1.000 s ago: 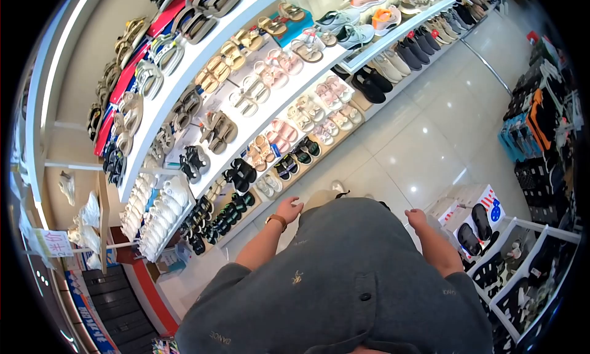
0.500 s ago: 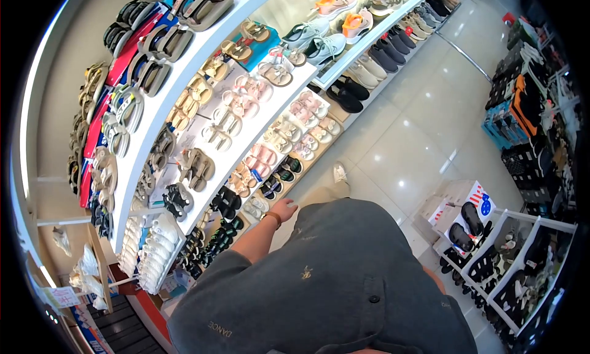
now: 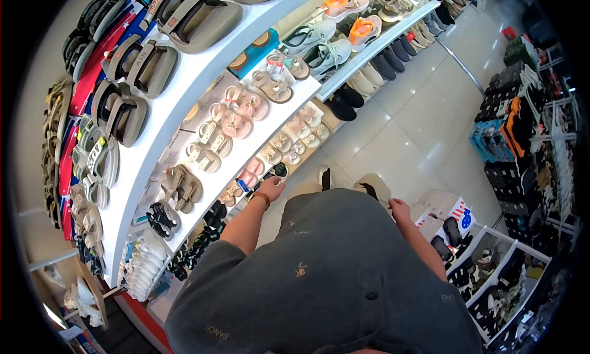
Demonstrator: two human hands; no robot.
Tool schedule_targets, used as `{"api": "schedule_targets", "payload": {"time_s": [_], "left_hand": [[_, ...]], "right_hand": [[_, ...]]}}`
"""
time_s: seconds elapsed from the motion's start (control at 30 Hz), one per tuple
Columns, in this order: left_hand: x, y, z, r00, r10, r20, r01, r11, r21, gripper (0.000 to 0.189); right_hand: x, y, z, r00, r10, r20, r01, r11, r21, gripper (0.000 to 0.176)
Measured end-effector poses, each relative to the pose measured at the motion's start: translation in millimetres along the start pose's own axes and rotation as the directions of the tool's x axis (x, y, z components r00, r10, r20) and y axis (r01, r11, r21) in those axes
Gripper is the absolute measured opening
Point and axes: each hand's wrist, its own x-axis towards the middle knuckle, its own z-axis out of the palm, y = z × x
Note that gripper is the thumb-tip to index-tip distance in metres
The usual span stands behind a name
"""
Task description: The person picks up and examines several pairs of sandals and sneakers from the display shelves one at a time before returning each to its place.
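Note:
My left hand (image 3: 271, 188), with a brown band (image 3: 262, 198) on the wrist, hangs beside the low rows of small sandals. Its fingers are loosely bent and apart, and I see nothing in them. The closest sandals are a pink pair (image 3: 252, 171) and a dark sandal (image 3: 279, 170); a gap from the hand cannot be judged. On the other side of my dark grey shirt (image 3: 344, 262), my right hand (image 3: 399, 210) hangs near a white box (image 3: 439, 208). Its fingers are partly curled, with nothing visible in them.
To the left, curved white shelves (image 3: 203, 77) carry sandals and slides. Sneakers (image 3: 329, 53) stand on a shelf farther ahead. A tiled floor (image 3: 393, 133) runs between these and the stacked shoe boxes (image 3: 501, 126) at right. A white rack (image 3: 513, 246) with shoes stands lower right.
The view has moved closer to the left shelves. My right hand has come into sight by the white box, and both of my feet now show. My left hand stays beside the sandals.

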Motion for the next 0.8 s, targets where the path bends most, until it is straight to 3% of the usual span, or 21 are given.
{"api": "schedule_targets", "payload": {"time_s": [0.17,0.37,0.4,0.5,0.53,0.67,0.8], "left_hand": [[-1,-4,8,0.987,-0.155,0.026,0.156,0.987,-0.028,0.055],[-17,2,49,0.958,-0.282,0.054,0.285,0.957,-0.055,0.054],[-20,9,57,0.950,-0.310,0.037,0.312,0.944,-0.109,0.053],[-31,50,65,0.944,-0.329,0.030,0.330,0.936,-0.120,0.053],[-33,65,67,0.935,-0.353,0.027,0.353,0.927,-0.129,0.049],[-27,122,76,0.920,-0.391,-0.015,0.374,0.892,-0.253,0.052],[-19,176,80,0.918,-0.369,-0.148,0.277,0.861,-0.427,0.051]], "right_hand": [[28,-43,-1,0.998,-0.051,-0.035,0.050,0.999,-0.005,0.043],[56,-77,-39,0.975,0.036,0.220,-0.008,0.992,-0.126,0.048],[80,-71,-47,0.974,0.018,0.227,0.047,0.960,-0.278,0.048],[153,-58,-70,0.955,-0.034,0.295,0.144,0.922,-0.360,0.048],[150,-78,-80,0.953,0.038,0.300,0.014,0.985,-0.170,0.046],[180,-155,-120,0.951,0.044,0.304,0.043,0.961,-0.274,0.039],[247,-184,-148,0.935,0.033,0.354,0.073,0.957,-0.282,0.038]]}}
